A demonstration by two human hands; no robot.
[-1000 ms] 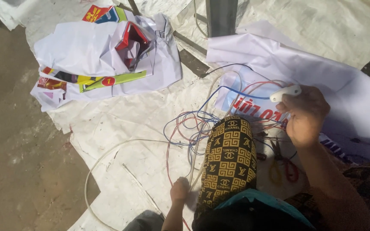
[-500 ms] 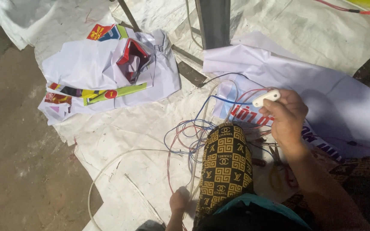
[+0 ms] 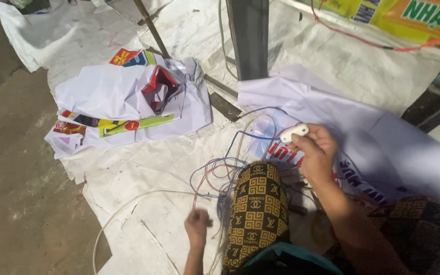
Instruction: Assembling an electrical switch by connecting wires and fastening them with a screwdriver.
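Right hand (image 3: pixel 318 153) at three o'clock pinching a small white plug (image 3: pixel 294 133), left hand (image 3: pixel 197 225) at six o'clock fisted around thin wires (image 3: pixel 215 175), tangle between them on white sheeting (image 3: pixel 143 173), crumpled printed banner (image 3: pixel 123 99) at ten o'clock

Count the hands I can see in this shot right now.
2. The right hand is raised over the white sheet, holding a small white switch. The left hand is low, pinching the wires. No others in view.

crumpled white printed banner (image 3: pixel 113 102), left | white banner (image 3: pixel 383 147), right | yellow-green sign (image 3: pixel 413 15), top right
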